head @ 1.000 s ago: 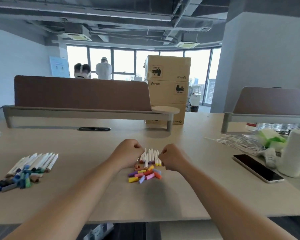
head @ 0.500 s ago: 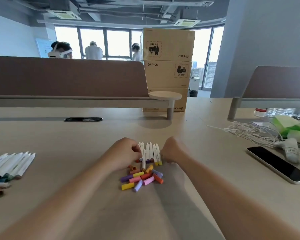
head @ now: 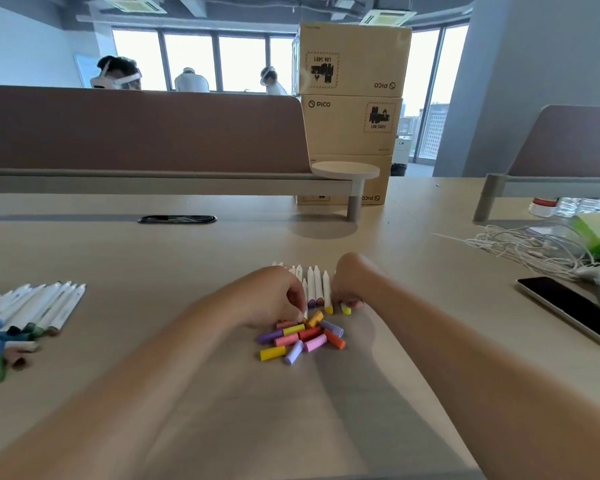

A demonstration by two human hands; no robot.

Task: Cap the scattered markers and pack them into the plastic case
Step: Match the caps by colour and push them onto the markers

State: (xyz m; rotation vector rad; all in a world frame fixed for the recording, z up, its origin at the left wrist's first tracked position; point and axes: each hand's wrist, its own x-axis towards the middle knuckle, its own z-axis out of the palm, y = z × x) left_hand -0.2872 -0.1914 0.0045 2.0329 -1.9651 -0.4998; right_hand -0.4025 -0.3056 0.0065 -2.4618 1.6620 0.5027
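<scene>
Matt pale wood-look table point(head: 153, 258), smooth plastic caps point(head: 300, 337) (slightly glossy), glossy-screened phone point(head: 568, 306), matt cardboard boxes point(head: 352, 126)

An open-plan office. The long pale beige tabletop point(head: 118, 258) runs across the whole view and is split into workplaces by low brown fabric-covered desk dividers point(head: 146, 129) on grey rails, with a black oval cable port point(head: 177, 219) set into its surface. Overhead, an exposed dark ceiling carries square white air-conditioning cassettes point(head: 385, 17). Floor-to-ceiling windows point(head: 187, 60) line the far wall, with tall city buildings outside. Three stacked tan cardboard shipping boxes point(head: 352, 98) printed "PICO" stand behind the divider. People point(head: 116, 76) sit and stand beyond it – one wears a white headset. A tangle of white cables point(head: 520, 244) and a black-screened smartphone point(head: 568, 306) lie at the right.
</scene>
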